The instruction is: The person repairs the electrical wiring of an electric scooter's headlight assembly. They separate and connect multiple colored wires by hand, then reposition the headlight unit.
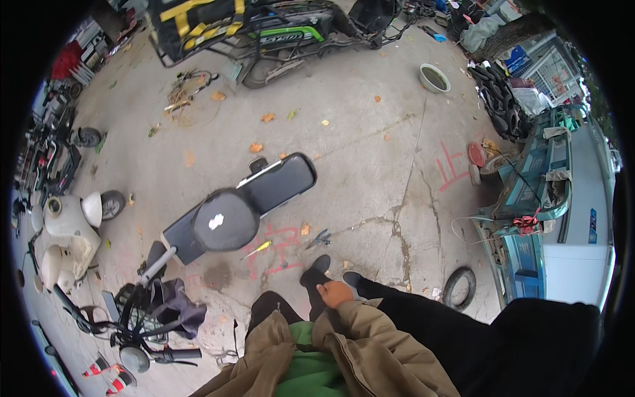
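My right hand (336, 293) hangs low in front of me, at the end of a tan jacket sleeve. Its fingers are curled in, and I cannot make out whether anything lies in them. My left hand is out of sight. On the concrete ahead of my feet lie a yellow screwdriver (256, 250) and dark-handled pliers (320, 239). To the left stands an electric scooter with a round black seat (225, 220), a long black rear seat (281, 182) and black handlebars (177, 355). No hand touches it.
Someone in black clothes (456, 324) stands close on my right. A loose tyre (459, 289) lies near a blue-green cargo tricycle (526, 264). Farther off are a water basin (434, 78) and a cargo bike with a yellow-strapped box (198, 20). A cream scooter (69, 231) stands left.
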The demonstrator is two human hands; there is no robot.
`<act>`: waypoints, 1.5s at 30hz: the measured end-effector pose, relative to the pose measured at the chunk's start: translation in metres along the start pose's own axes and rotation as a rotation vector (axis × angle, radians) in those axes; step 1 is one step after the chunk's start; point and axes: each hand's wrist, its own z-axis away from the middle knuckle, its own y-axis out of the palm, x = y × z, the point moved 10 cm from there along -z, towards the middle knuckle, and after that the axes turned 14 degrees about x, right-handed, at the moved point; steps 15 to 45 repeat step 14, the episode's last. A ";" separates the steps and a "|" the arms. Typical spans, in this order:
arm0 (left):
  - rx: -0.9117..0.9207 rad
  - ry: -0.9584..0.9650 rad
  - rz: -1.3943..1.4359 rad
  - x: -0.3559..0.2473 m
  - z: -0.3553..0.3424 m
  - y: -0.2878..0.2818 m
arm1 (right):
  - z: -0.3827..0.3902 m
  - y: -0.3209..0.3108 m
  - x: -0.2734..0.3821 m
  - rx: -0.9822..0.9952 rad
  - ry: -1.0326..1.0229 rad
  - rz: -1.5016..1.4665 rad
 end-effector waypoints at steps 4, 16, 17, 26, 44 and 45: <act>-0.024 0.034 -0.006 -0.114 -0.027 -0.060 | -0.050 -0.155 -0.052 -0.083 0.030 -0.017; -0.083 0.217 -0.178 -0.454 -0.193 -0.253 | -0.189 -0.513 -0.208 -0.262 0.134 -0.101; -0.083 0.217 -0.178 -0.454 -0.193 -0.253 | -0.189 -0.513 -0.208 -0.262 0.134 -0.101; -0.083 0.217 -0.178 -0.454 -0.193 -0.253 | -0.189 -0.513 -0.208 -0.262 0.134 -0.101; -0.083 0.217 -0.178 -0.454 -0.193 -0.253 | -0.189 -0.513 -0.208 -0.262 0.134 -0.101; -0.083 0.217 -0.178 -0.454 -0.193 -0.253 | -0.189 -0.513 -0.208 -0.262 0.134 -0.101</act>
